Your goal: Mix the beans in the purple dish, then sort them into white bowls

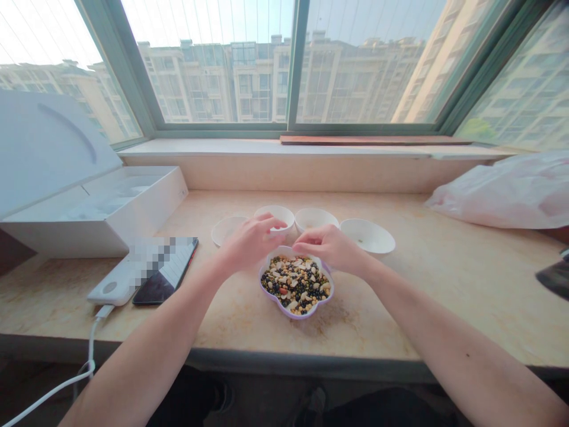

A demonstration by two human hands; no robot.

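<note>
Purple-rimmed lobed dish [295, 316] of beans [296, 284] under curled left hand [251, 242] and right hand [329, 248], grip unclear

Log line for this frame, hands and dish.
left hand: over white bowl | right hand: at rim of purple-rimmed flower-shaped dish | dish contents: mixed beans and nuts | held items: cannot tell

on my feed, a beige stone ledge [444, 308] runs the full width of the view. at centre i see a flower-shaped dish [284, 312] of mixed beans [296, 284], with four white bowls [313, 218] in a row just behind it. lower left, a white power bank [109, 290] touches a dark phone [162, 279], and a cable [98, 317] trails off the front edge. an open white box [133, 207] sits far left, and a plastic bag [498, 193] lies at right.
</note>
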